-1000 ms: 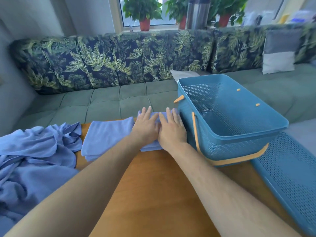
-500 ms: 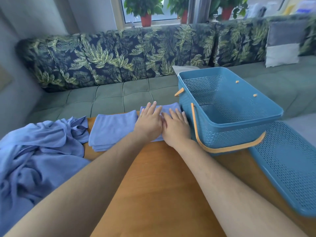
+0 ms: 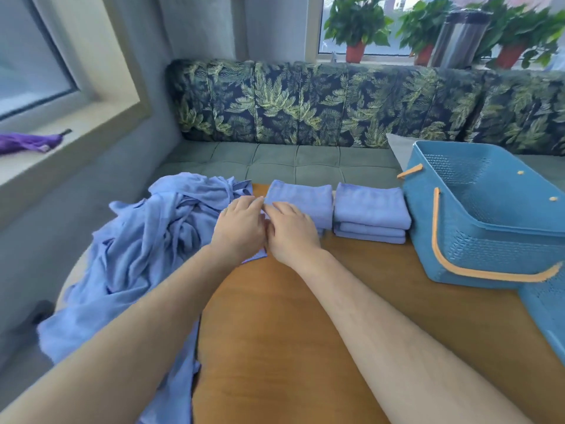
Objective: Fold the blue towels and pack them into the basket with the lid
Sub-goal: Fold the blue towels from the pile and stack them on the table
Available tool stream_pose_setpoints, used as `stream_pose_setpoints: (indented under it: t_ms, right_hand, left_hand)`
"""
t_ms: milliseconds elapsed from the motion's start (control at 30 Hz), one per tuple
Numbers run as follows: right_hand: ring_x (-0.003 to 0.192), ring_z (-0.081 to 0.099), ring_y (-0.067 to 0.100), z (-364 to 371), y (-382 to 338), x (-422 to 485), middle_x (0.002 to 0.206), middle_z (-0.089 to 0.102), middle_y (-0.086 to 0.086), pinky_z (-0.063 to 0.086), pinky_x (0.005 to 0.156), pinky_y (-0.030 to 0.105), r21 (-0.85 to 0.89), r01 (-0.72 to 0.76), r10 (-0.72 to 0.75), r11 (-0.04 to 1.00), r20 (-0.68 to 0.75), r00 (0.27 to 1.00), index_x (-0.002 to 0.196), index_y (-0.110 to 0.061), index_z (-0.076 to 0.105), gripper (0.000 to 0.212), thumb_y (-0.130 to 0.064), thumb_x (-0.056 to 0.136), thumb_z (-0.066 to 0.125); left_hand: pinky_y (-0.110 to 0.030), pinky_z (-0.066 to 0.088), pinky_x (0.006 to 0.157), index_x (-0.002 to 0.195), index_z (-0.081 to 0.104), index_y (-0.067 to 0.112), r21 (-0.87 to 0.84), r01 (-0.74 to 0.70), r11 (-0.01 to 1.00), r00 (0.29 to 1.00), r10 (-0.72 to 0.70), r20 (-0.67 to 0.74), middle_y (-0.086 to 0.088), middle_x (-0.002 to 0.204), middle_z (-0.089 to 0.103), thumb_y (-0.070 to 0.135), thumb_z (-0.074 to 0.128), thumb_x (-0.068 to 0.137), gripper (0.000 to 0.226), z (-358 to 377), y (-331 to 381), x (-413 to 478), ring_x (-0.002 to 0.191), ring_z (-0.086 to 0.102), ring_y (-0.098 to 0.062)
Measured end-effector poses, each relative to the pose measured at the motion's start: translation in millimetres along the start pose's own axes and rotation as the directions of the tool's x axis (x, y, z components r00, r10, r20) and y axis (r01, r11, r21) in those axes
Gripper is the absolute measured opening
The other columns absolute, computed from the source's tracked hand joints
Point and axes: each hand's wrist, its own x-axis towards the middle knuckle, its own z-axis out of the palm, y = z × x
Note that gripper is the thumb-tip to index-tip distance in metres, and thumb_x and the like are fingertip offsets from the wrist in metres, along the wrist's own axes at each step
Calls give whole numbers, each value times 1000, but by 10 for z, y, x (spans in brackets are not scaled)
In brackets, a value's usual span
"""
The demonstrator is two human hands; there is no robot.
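The folded towel [image 3: 301,203] was a soft periwinkle rectangle, several layers thick, lying at the 12 o'clock edge of the table [image 3: 305,347]. Its long axis ran from 9 to 3 o'clock. Both hands rested on its near-left corner, gripping nothing. The left hand [image 3: 241,228] lay flat with fingers aimed at 1 o'clock. The right hand [image 3: 290,234] lay flat beside it, fingers aimed at 11 o'clock. Just beside the towel, at its 3 o'clock, sat a second folded stack [image 3: 371,212], three layers showing, set the same way. Beyond that stood the open blue basket [image 3: 477,255], its lid [image 3: 547,310] at 5 o'clock. Crumpled towels [image 3: 153,240] spilled over the 9 o'clock edge.
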Motion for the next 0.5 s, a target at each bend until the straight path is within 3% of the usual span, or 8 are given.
stream_pose_setpoints:
  t_ms: [167,300,400,500]
  right_hand:
    - [133,45,26,311,-454,149,146,50,-2,37,102,41,9,74,-75,997,106,992,149,-27,43,47,-27,102,43]
    - [133,46,27,465,-660,265,148,50,-2,37,104,43,23,96,-98,995,127,987,151,-26,42,47,-29,104,43]
    - [134,45,26,539,-744,336,150,49,-3,37,103,43,9,122,-122,993,131,984,150,-27,42,46,-32,104,41]
    - [134,46,25,579,-779,378,148,51,-3,37,102,40,30,133,-136,991,131,982,148,-25,46,44,-33,105,40]
  left_hand:
    - [-46,36,104,141,53,19,162,110,981,994,-110,-7,-9,142,50,23,52,95,46,-225,-741,-203,133,43,-32]
    - [-45,24,112,133,58,22,279,269,922,963,-251,-99,-17,148,41,23,55,93,40,-342,-1187,-176,140,31,-37]
    - [-41,33,104,127,58,19,356,352,865,934,-349,-76,-17,133,51,24,56,95,33,-447,-1383,-103,125,45,-37]
    - [-37,40,88,99,61,10,334,324,885,945,-321,-65,-13,112,59,10,55,89,11,-600,-1402,-39,109,54,-34]
